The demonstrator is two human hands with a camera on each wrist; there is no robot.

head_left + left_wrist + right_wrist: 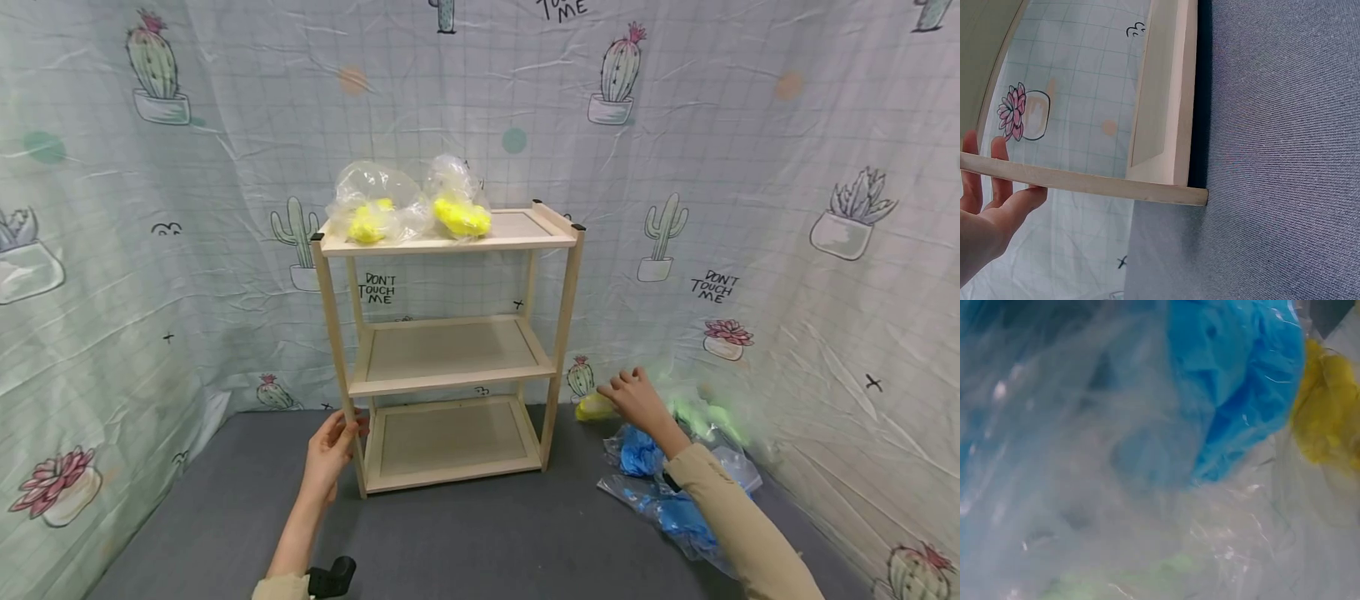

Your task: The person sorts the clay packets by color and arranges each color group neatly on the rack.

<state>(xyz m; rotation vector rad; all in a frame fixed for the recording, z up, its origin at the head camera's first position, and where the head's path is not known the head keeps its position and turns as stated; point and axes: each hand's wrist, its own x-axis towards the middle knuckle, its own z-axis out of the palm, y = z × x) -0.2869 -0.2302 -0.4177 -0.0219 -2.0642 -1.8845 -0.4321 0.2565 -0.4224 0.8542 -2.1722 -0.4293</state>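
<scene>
A three-tier light wooden shelf (pixel 450 385) stands upright on the dark grey surface. My left hand (pixel 328 450) holds its left front post (pixel 1085 181) low down, thumb on the near side and fingers behind. To the right of the shelf, my right hand (pixel 637 402) reaches down with bent fingers at a clear bag with yellow contents (pixel 595 407). Whether the fingertips pinch that bag cannot be made out. In the right wrist view the hand is out of sight; blue contents in clear plastic (pixel 1235 381) and the yellow contents (pixel 1329 406) show there.
On the top shelf sit two clear bags with yellow contents (pixel 371 221) (pixel 461 217). Bags with blue contents (pixel 641 452) (pixel 686 517) and bright green contents (pixel 705 417) lie around the right forearm. A cactus-print sheet (pixel 750 208) hangs behind and at both sides.
</scene>
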